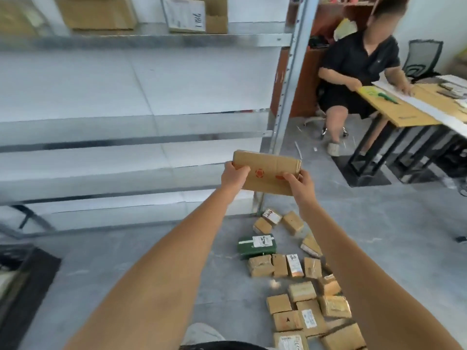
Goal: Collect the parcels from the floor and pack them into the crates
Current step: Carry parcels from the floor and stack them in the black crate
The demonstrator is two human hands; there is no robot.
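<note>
I have both arms stretched forward at chest height. My left hand (233, 176) and right hand (300, 183) each grip one end of a flat cardboard parcel (266, 176), thumbs on top, held in the air before the metal shelving (136, 127). More parcels (298, 281) lie on the floor below.

My feed is bright and evenly lit, shadows soft; motion blur smears the shelving (131, 102) toward nine o'clock, edges bowed.

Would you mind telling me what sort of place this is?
Probably a small parcel depot or stockroom: metal shelving holding cartons, many taped parcels scattered on the concrete floor, and a seated person working at a desk.
</note>
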